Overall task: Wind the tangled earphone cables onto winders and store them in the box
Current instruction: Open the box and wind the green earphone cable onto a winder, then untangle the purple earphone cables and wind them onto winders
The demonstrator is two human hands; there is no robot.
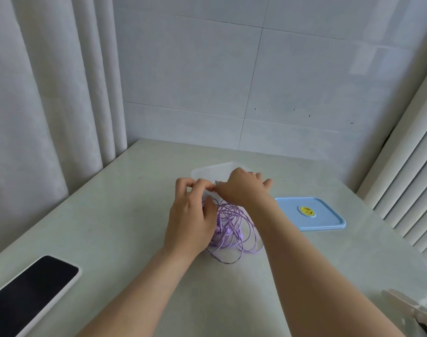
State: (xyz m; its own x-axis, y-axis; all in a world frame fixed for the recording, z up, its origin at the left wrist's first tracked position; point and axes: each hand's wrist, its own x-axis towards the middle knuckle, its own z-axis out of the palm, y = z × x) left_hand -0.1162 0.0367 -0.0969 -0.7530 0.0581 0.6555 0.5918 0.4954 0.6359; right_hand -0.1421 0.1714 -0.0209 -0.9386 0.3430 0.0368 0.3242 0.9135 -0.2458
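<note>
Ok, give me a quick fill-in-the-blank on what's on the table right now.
1. The tangled cable is ___ in colour.
2. The lid lies to the ___ of the clear box.
3. The lid's sticker is ___.
4. The phone lies at the table's ___ edge.
Missing: purple; right; yellow; left.

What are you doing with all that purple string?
It is a tangled purple earphone cable, lying in loops on the table. The person's left hand and right hand both pinch it near the top, picking at the tangle. A clear box stands open just behind the hands. Its blue lid lies to the right, and a phone lies at the near left.
</note>
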